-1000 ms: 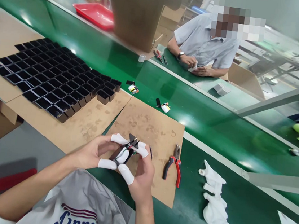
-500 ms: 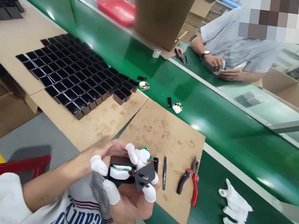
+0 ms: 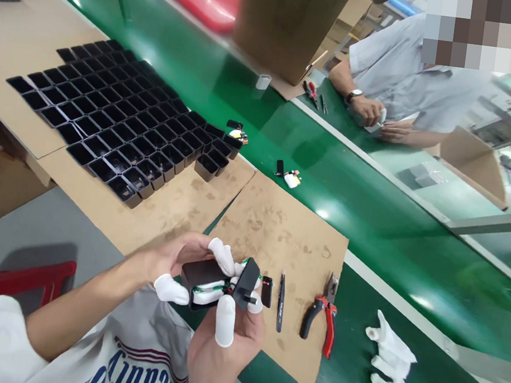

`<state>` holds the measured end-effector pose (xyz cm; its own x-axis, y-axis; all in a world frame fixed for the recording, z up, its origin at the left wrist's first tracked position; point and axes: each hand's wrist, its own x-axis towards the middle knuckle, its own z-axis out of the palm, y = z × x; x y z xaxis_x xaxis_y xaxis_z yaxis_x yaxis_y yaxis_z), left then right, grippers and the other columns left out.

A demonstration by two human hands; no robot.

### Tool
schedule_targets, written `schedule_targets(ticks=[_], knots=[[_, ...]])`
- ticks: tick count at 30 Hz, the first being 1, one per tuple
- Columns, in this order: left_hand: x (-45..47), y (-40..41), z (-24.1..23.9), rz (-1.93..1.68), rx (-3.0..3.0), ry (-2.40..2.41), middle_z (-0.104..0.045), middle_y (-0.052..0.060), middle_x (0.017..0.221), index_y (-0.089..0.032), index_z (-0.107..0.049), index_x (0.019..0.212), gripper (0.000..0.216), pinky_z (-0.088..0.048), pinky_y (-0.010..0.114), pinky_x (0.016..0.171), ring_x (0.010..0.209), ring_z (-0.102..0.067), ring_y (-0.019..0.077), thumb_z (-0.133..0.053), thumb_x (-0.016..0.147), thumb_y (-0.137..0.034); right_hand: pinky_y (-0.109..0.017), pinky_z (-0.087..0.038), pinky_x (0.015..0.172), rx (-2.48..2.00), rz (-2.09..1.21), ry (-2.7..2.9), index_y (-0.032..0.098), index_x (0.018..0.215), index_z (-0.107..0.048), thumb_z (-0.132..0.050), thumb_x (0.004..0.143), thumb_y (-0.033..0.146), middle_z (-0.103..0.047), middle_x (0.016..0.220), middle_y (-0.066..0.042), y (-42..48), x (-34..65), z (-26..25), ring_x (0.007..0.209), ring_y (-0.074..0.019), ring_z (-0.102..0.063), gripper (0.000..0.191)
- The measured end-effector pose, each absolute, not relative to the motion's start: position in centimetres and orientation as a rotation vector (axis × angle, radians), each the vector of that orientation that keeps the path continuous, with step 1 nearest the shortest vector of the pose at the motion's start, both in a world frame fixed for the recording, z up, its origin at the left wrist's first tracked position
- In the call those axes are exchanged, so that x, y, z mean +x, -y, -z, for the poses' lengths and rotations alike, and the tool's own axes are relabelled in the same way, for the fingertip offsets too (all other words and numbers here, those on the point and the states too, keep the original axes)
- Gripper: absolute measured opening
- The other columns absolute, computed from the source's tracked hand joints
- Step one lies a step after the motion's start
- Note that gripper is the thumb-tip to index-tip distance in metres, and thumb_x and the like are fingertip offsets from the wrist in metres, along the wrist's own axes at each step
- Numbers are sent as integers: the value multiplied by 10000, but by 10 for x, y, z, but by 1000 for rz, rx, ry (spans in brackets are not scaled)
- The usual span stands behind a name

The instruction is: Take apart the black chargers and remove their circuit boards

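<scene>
My left hand (image 3: 172, 262), white cots on its fingertips, grips a black rectangular plastic case (image 3: 203, 272) from the left. Inside the case's open side lie a white pouch-like part (image 3: 206, 293) and a bit of green circuit board. My right hand (image 3: 228, 337), also wearing finger cots, holds a black end cap (image 3: 247, 282) at the case's right end, its thumb against the cap. The cap stands tilted and apart from the case, with thin wires between them. Beyond the fingers is a small black part (image 3: 266, 291), next to black tweezers (image 3: 280, 301).
Red-and-black pliers (image 3: 321, 317) lie on the cardboard sheet (image 3: 296, 240). White gloves (image 3: 394, 370) rest at right. Rows of black cases (image 3: 120, 113) stand at left. Small electronic assemblies (image 3: 291, 178) sit on the green belt (image 3: 363, 223). Across it, a person (image 3: 389, 90) handles a white part.
The black cap has turned to a steeper angle, more edge-on to me. My right thumb has moved from the case's lower edge over to the cap. The view has shifted slightly.
</scene>
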<state>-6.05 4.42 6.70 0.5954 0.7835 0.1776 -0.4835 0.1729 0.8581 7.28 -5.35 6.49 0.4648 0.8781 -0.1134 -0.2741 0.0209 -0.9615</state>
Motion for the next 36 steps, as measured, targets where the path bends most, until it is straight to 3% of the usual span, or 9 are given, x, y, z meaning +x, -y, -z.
schedule_targets(ticks=[6,12,17,20,22,25,28,31,36], knots=[[-57,-39,-54,-999,990,-356,-728,92,1102,-209,-749,1133,686,-590,437,1006,1091,-753,324,-1097,588,-439,-387,-681,915,-1188,-1139,329,293,1265,-791,-997,831,528,-864,1100,-50,31,75,-74,1007,-249,-821,535],[-59,-37,-45,-1014,1012,-454,-727,84,1140,-217,-734,1155,756,-577,442,1066,1109,-736,303,-1106,520,-387,-333,-684,764,-1168,-1081,367,266,1026,-808,-989,837,584,-845,916,-37,25,74,-81,863,-230,-820,412],[-71,-29,-26,-1069,1025,-579,-758,129,1247,-210,-692,1242,748,-603,459,1079,1204,-754,341,-1035,611,-421,-308,-578,561,-1147,-787,536,236,1013,-809,-949,888,596,-771,747,-18,2,115,-112,531,-143,-600,406],[-80,-21,-18,-1075,1110,-840,-721,153,1440,-235,-654,1395,729,-534,513,1244,1381,-703,365,-933,728,-329,-327,-552,578,-1423,-618,904,224,1039,-772,-966,878,542,-804,863,-49,-29,147,-115,596,-172,-634,406],[-83,-18,-14,-1045,1217,-1059,-696,150,1521,-257,-642,1466,712,-483,539,1313,1456,-664,369,-863,790,-250,-385,-603,693,-1637,-502,1289,210,1012,-764,-802,966,673,-803,888,-75,-57,162,-107,716,-230,-711,467],[-84,-17,-13,-1027,1389,-1232,-715,140,1512,-263,-686,1450,668,-460,568,1349,1493,-647,381,-812,799,-182,-427,-625,808,-1732,-483,1549,207,946,-784,-714,957,737,-819,902,-107,-104,174,-90,857,-297,-768,535],[-84,-17,-14,-1017,1504,-1236,-739,151,1493,-248,-722,1415,651,-515,558,1321,1482,-674,389,-797,776,-155,-384,-591,732,-1845,-461,1763,213,907,-787,-773,935,641,-799,828,-102,-150,188,-86,810,-302,-762,429],[-85,-17,-11,-994,1561,-1252,-748,152,1509,-255,-725,1441,672,-542,548,1308,1504,-674,395,-810,782,-150,-426,-594,857,-1968,-309,1934,201,887,-768,-780,993,510,-794,936,-146,-198,202,-97,969,-335,-777,327],[-86,-14,4,-1023,1592,-1307,-731,139,1567,-267,-692,1507,716,-542,523,1319,1566,-632,389,-826,812,-155,-510,-641,1066,-1874,-266,2343,204,1332,-738,-753,1101,441,-746,1389,-106,-289,190,-104,1213,-272,-744,331]])
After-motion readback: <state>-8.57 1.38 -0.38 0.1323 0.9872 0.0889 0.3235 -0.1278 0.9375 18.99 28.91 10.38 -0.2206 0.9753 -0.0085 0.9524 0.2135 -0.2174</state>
